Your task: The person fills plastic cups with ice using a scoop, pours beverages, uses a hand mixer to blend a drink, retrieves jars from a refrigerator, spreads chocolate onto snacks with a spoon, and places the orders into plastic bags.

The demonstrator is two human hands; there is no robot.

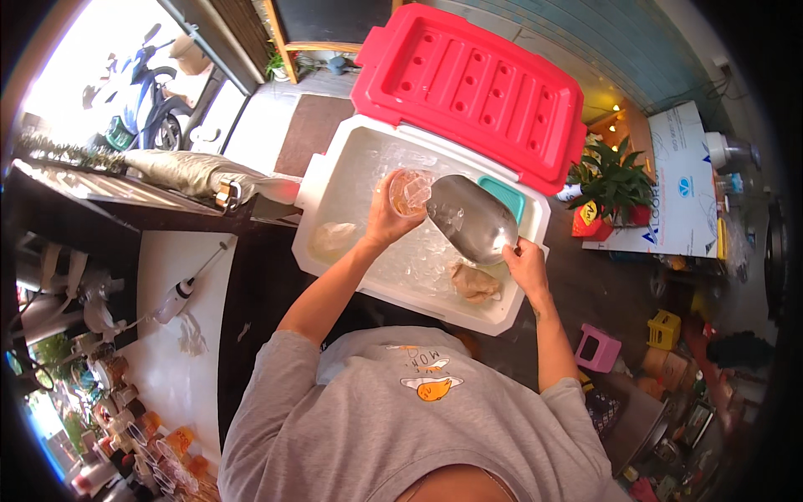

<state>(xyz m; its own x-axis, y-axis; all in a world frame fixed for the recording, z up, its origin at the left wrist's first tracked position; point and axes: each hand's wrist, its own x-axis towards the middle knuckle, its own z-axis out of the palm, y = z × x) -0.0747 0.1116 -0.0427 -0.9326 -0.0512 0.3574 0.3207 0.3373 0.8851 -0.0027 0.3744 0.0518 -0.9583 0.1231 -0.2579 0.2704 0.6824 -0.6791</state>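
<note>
A clear plastic cup (410,192) with ice cubes in it is held in my left hand (386,219), fingers wrapped round its side. My right hand (526,263) grips the handle end of a metal ice scoop (473,219), whose mouth is at the cup's rim. Both are above a white cooler box (330,180) full of loose ice (401,251). A teal container (504,197) sits in the cooler's far right part. Near its front wall lies a beige bundle (475,282), and a pale bag-like lump (335,237) rests at the left.
The cooler's red lid (481,92) stands open behind it. On the left are a counter (180,335) with a handheld frother (174,301) and several stacked cups (159,443). A potted plant (615,180) is at the right, with pink (596,349) and yellow stools (663,330) below.
</note>
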